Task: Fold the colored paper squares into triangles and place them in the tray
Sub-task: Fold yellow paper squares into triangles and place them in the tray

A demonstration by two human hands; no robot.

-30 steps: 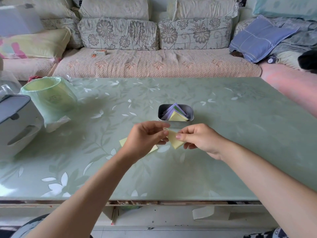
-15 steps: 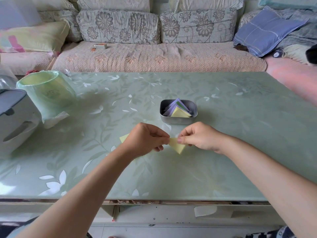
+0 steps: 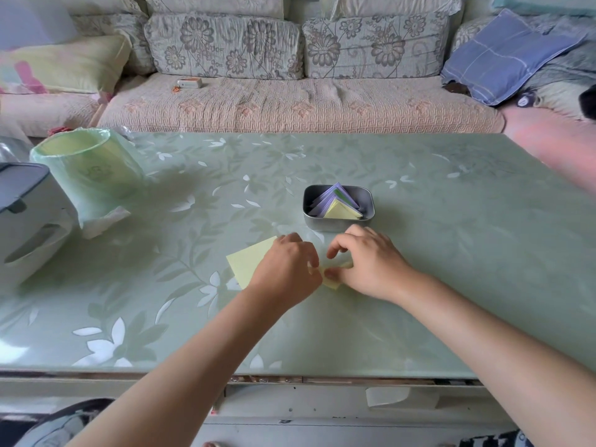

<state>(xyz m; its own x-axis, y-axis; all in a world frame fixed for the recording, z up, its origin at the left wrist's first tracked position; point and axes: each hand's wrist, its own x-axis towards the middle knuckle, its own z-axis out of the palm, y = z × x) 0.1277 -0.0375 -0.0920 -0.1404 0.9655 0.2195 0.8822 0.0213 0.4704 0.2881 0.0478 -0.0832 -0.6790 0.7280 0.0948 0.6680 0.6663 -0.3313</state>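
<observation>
A small metal tray (image 3: 338,224) stands on the green glass table (image 3: 451,253) and holds several folded purple and yellow paper triangles (image 3: 342,210). Just in front of it, my left hand (image 3: 285,269) and my right hand (image 3: 366,262) meet low over the tabletop. Both pinch a folded yellow paper (image 3: 332,283), of which only a corner shows between and below the fingers. A flat yellow paper square (image 3: 250,262) lies on the table, partly under my left hand.
A green-lined bin (image 3: 87,169) and a white appliance (image 3: 29,227) stand at the table's left. A sofa with cushions runs behind the far edge. The table's front edge is close to my body.
Both hands have brought the yellow paper down from the air to the tabletop and moved closer together. The head camera has tilted, so the tray sits nearer my hands.
</observation>
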